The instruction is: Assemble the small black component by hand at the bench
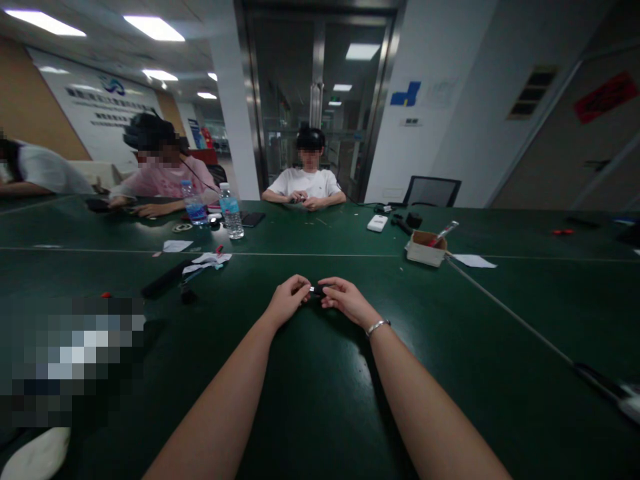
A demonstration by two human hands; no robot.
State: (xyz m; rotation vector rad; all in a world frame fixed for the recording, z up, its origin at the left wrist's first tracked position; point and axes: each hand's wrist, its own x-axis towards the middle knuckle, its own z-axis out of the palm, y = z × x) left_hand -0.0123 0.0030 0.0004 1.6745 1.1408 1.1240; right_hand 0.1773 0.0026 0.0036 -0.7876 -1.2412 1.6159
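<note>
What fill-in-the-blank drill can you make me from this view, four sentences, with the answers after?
1. The right hand holds a black piece with its silver end toward the ____.
2. In the picture, the box sits to the ____ of both hands.
3. The table is dark ____ in colour.
4. The white-capped bottle stands near a bottle with a ____ cap.

Missing words: left hand; right; green; blue.

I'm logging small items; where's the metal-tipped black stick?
Just below the head view's centre, the black stick sits between the left hand and right hand.
</note>
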